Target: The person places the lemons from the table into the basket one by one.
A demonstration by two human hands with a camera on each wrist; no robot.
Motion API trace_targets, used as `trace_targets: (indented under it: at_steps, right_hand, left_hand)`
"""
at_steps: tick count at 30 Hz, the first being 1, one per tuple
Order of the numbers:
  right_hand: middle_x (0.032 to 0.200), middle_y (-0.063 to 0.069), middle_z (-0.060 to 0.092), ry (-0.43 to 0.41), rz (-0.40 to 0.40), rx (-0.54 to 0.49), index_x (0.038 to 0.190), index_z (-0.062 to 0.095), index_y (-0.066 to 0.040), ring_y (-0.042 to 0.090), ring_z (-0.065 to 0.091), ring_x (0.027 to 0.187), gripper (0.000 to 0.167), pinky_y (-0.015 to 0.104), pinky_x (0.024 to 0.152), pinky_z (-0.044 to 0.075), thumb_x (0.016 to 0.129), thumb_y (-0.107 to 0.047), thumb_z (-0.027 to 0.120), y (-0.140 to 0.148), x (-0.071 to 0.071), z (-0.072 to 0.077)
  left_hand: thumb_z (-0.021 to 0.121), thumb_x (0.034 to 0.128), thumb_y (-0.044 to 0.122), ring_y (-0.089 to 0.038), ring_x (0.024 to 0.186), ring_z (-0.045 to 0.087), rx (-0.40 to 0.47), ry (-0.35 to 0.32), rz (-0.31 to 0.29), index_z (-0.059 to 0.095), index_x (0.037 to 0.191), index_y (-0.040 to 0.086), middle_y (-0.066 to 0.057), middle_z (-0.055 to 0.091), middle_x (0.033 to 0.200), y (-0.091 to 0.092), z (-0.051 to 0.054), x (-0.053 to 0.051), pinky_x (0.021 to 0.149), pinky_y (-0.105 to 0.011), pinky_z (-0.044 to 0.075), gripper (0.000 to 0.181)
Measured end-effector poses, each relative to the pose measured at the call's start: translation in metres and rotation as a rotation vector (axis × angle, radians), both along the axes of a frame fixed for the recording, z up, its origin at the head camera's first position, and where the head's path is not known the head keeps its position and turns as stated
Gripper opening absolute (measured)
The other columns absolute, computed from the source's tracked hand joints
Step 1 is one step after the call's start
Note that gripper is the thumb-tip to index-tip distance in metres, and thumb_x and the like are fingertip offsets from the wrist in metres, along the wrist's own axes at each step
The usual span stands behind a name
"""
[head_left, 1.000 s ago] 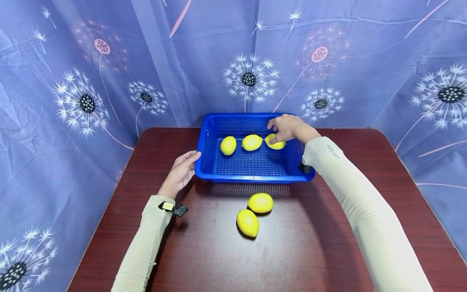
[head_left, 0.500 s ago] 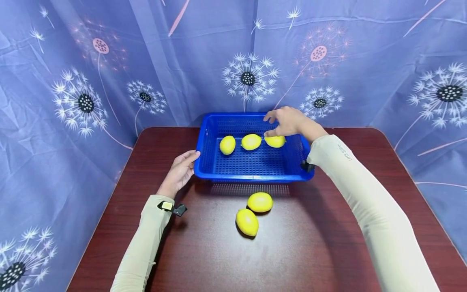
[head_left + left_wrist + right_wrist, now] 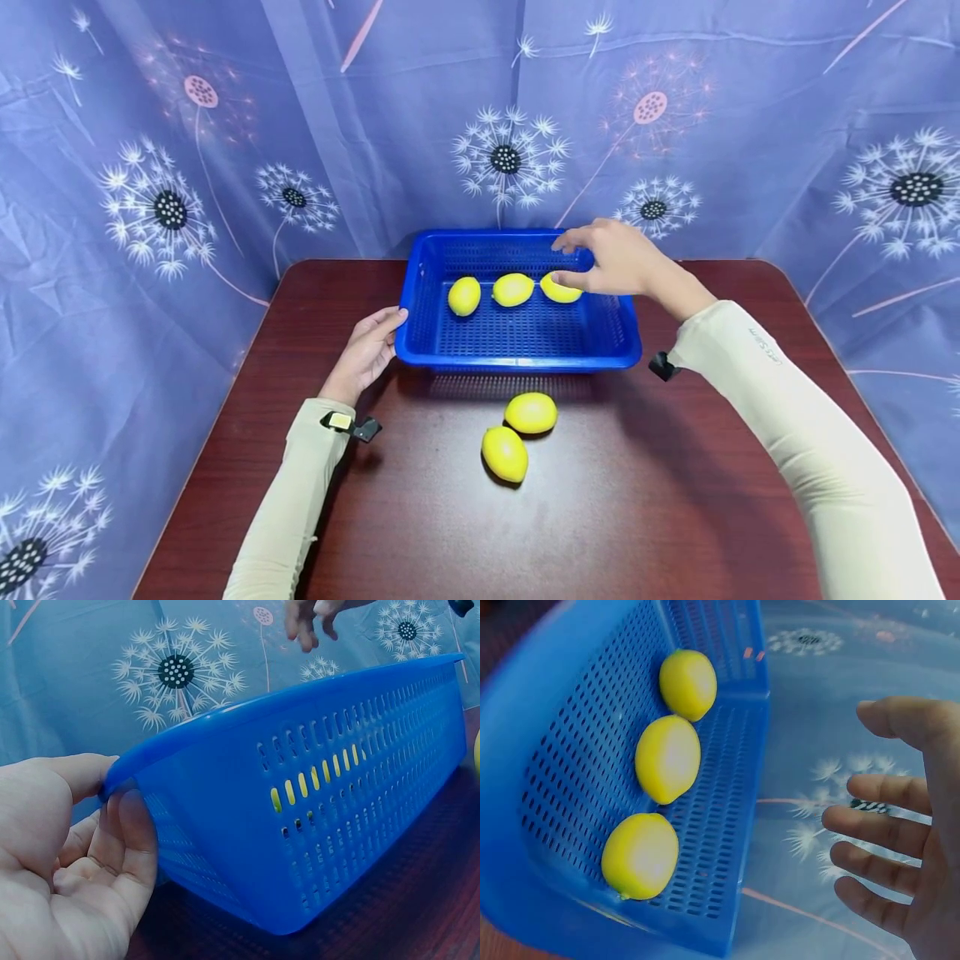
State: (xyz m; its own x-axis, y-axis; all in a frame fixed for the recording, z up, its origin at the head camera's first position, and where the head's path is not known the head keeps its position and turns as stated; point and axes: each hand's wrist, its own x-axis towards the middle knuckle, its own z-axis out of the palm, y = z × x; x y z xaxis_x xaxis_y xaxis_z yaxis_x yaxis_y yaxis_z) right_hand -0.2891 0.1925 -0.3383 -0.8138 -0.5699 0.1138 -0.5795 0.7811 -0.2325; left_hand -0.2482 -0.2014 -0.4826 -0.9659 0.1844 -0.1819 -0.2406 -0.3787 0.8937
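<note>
Head view first: I've got a blue basket (image 3: 517, 363) at the far edge of a dark reddish-brown table (image 3: 420, 525), and I'll treat the basket's middle as the clock centre.

My left hand (image 3: 366, 350) is at 9 o'clock, pinching the rim. The left wrist cam shows it better: thumb over the lip, fingers bent underneath against the outside of the end wall. Yellow peeks through the slots of the long side there.

My right hand (image 3: 621, 260) is up around 2 o'clock, above that end of the basket. Thumb and fingers are well apart with just air between them. From the head cam my thumb overlaps the nearest lemon, but the right wrist cam has all the fingers spread loosely and clear of both the fruit and the rim.

Inside, three lemons sit in a row: left lemon (image 3: 464, 297) toward 9, middle lemon (image 3: 513, 290) near the centre, right lemon (image 3: 557, 289) toward 3.

Two more are on the tabletop out at 6 o'clock. The lower lemon (image 3: 505, 455) is at 7 o'clock from the upper lemon (image 3: 531, 413), so close I can't tell if they touch.
</note>
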Motion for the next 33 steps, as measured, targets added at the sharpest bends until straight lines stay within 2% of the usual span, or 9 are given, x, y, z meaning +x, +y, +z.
trace_targets:
  at_steps: [4, 15, 23, 29, 33]
  right_hand:
    - [0.116, 0.005, 0.074, 0.043, 0.011, -0.023, 0.126, 0.071, -0.015, 0.029, 0.062, 0.106, 0.050, 0.052, 0.084, 0.052, 0.090, -0.050, 0.072, 0.005, 0.020, 0.003]
    - [0.120, 0.001, 0.073, 0.116, 0.074, -0.081, 0.121, 0.073, -0.014, 0.024, 0.063, 0.111, 0.048, 0.047, 0.083, 0.056, 0.086, -0.047, 0.076, 0.014, 0.074, 0.004]
    - [0.118, -0.001, 0.074, 0.138, 0.091, -0.131, 0.121, 0.073, -0.017, 0.020, 0.062, 0.114, 0.046, 0.047, 0.085, 0.055, 0.084, -0.044, 0.079, 0.016, 0.105, -0.003]
    - [0.113, -0.003, 0.074, 0.188, 0.157, -0.172, 0.121, 0.073, -0.019, 0.018, 0.064, 0.105, 0.049, 0.040, 0.076, 0.057, 0.080, -0.045, 0.082, 0.009, 0.127, -0.013]
    - [0.111, -0.007, 0.074, 0.182, 0.194, -0.188, 0.121, 0.073, -0.019, 0.014, 0.063, 0.102, 0.049, 0.036, 0.074, 0.056, 0.081, -0.046, 0.082, 0.002, 0.139, -0.023]
  left_hand:
    - [0.058, 0.1055, 0.012, -0.009, 0.076, 0.066, -0.006, 0.004, 0.001, 0.059, 0.111, 0.007, 0.001, 0.069, 0.089, 0.000, 0.000, 0.000, 0.069, -0.023, 0.058, 0.008]
    - [0.060, 0.1049, 0.014, -0.010, 0.079, 0.067, -0.007, -0.008, -0.003, 0.057, 0.117, 0.005, -0.001, 0.071, 0.092, -0.001, 0.000, 0.000, 0.072, -0.023, 0.058, 0.015]
    - [0.058, 0.1056, 0.012, -0.010, 0.079, 0.068, 0.002, 0.002, -0.005, 0.059, 0.114, 0.006, -0.001, 0.071, 0.092, 0.000, 0.001, 0.001, 0.071, -0.024, 0.059, 0.010]
    - [0.056, 0.1062, 0.011, -0.010, 0.079, 0.068, 0.002, 0.006, -0.003, 0.057, 0.117, 0.004, -0.001, 0.071, 0.093, 0.001, 0.002, 0.002, 0.071, -0.024, 0.059, 0.013]
    - [0.056, 0.1064, 0.010, -0.011, 0.078, 0.069, 0.012, 0.000, 0.003, 0.058, 0.116, 0.005, -0.002, 0.071, 0.093, 0.001, 0.001, 0.002, 0.072, -0.024, 0.059, 0.011]
